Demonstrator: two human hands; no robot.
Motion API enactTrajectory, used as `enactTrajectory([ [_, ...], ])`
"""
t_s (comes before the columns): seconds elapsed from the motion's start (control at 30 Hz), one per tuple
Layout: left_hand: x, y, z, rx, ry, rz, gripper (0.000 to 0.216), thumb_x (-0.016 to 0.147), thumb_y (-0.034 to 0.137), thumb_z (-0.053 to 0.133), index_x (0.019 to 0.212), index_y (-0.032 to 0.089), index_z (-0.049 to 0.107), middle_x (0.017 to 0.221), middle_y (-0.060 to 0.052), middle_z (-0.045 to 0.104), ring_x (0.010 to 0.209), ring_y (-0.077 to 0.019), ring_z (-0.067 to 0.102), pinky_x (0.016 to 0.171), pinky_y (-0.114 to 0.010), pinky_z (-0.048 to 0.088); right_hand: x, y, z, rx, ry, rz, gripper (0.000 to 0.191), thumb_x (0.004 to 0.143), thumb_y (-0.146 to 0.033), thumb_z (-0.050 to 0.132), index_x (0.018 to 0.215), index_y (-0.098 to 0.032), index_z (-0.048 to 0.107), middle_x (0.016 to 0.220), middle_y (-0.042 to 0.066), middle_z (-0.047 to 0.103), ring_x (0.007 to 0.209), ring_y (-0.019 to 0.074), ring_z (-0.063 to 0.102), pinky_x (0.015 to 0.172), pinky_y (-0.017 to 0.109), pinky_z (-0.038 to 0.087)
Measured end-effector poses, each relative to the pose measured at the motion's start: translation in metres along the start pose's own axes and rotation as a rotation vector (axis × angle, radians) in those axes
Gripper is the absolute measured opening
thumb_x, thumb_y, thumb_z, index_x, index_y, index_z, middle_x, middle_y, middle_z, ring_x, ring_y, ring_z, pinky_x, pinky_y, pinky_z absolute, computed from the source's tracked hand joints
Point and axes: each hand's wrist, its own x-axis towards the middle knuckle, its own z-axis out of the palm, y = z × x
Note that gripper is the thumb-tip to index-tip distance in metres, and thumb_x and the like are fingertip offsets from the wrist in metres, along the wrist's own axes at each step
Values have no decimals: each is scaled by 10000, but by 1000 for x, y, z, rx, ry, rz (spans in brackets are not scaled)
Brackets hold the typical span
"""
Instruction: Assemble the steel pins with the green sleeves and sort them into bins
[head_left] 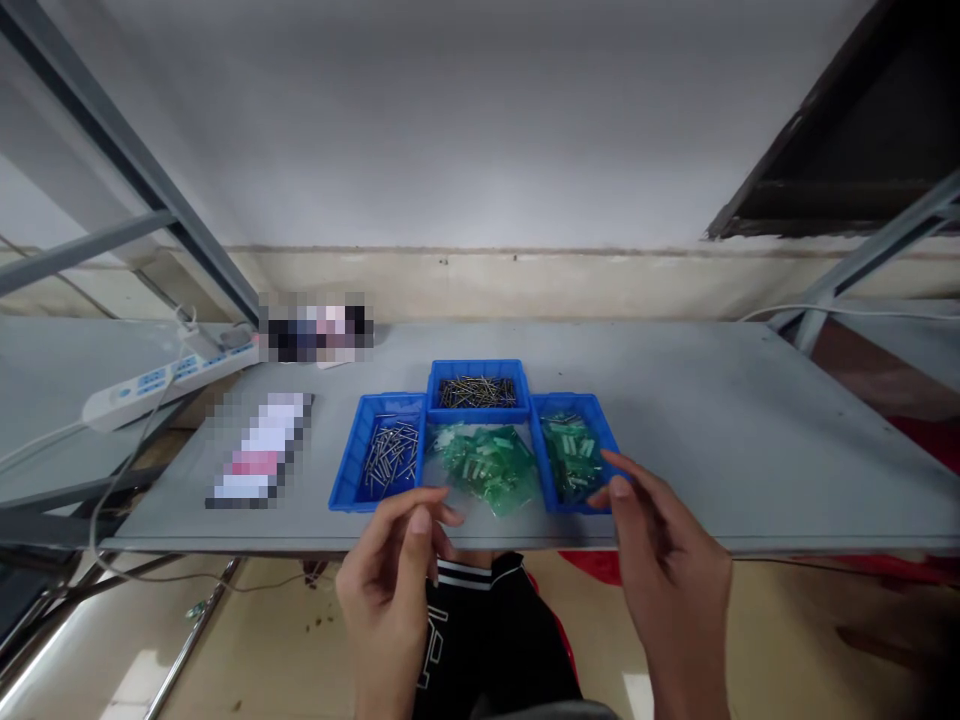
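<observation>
My left hand hovers at the table's front edge, below the left blue bin. Its fingers are loosely bent, with thumb and forefinger apart and nothing visible between them. That bin holds many silvery metal pins. Over the near corner of the right blue bin is my right hand, fingers parted and curved, no object showing in it. Small green plastic packets fill this bin. Between the two bins lies a pile of similar green packets. A back blue bin contains darker, brownish metal pins.
A phone with a blurred screen lies on the grey table, left of the bins. Behind it is a pixelated object. A white power strip with cables sits at the left edge. Metal frame posts rise on both sides.
</observation>
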Motion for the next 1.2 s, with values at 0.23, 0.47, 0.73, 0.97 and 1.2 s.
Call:
enactTrajectory([
  [0.23,3,-1,3,33,21,10,247,1078,395,661,1012,207,806,749,-11,733,583,-124,605,504,-220,474,-2,-4,22,-114,-114,-359,173,1066,-350,702,1045,-255,845,948,50,837,835,229,726,765,374,566],
  [0.47,3,-6,-2,29,-20,24,234,1090,368,645,1016,226,816,738,-9,747,580,-120,627,523,-211,503,10,2,51,-450,-274,-632,216,1075,-272,666,1131,-335,864,1431,32,784,1469,390,562,1234,701,332],
  [0.73,5,-8,-6,22,-54,16,234,1103,364,633,1033,247,823,733,-1,750,593,-120,639,535,-205,500,1,6,60,-493,-367,-631,271,1114,-264,593,1264,-287,817,1394,22,809,1564,428,494,1315,795,101],
  [0.97,8,-9,-5,17,-24,11,253,1103,376,639,1004,230,821,727,-4,729,624,-125,626,586,-212,519,0,-2,61,-440,-303,-672,368,1100,-170,576,1414,-263,744,1438,39,784,1598,399,473,1330,781,167],
  [1.2,11,-2,5,6,-110,-179,309,1055,501,693,1171,232,791,887,-34,774,617,-131,639,531,-215,530,-17,-33,45,122,-277,-389,483,1098,-191,618,1555,-340,662,1571,67,682,1411,284,689,1087,444,664],
])
